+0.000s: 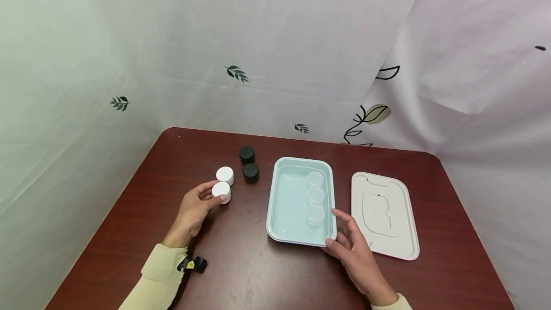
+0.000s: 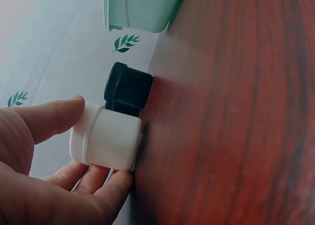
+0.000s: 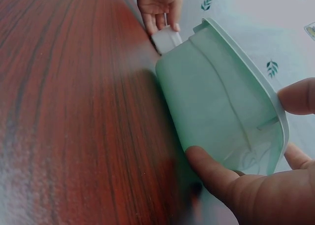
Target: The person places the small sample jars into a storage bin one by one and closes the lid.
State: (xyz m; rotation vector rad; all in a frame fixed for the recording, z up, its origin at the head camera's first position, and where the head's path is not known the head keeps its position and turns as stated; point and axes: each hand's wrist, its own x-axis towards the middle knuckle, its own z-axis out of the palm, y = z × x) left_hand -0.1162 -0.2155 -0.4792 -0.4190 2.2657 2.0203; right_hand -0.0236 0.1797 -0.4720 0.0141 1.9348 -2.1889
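White jar in my left hand, tray steadied with my right

White jar [image 1: 221,191] is what I've got in my left hand [image 1: 193,212] right now: thumb on one side, fingers curled round the other, pinching it while it's apparently down on the table [image 1: 241,271]. In the left wrist view the jar [image 2: 106,136] is short and squat, plain white, lid on, with a little ridge where the cap meets the body. My right hand [image 1: 355,252] is at the near right corner of the pale mint tray [image 1: 284,204], thumb and fingers loosely wrapped round the rim, more steadying it than gripping hard.

Moving outward: a second white jar [image 1: 225,175] sits just behind the one I'm holding, nearly touching it, and two black jars [image 1: 248,164] stand just beyond that, side by side, between the white ones and the tray. Inside the tray there are three clear little cups [image 1: 315,197] lined up along the right side. The white lid [image 1: 383,212] for the tray lies flat on the table to the right, apart from the tray.

My read is I'm at the pick-up stage with this jar, grip on but not lifted. Next move probably needs a clean lift over the tray's raised rim without bumping the black jars, then a free spot on the left half of the tray.
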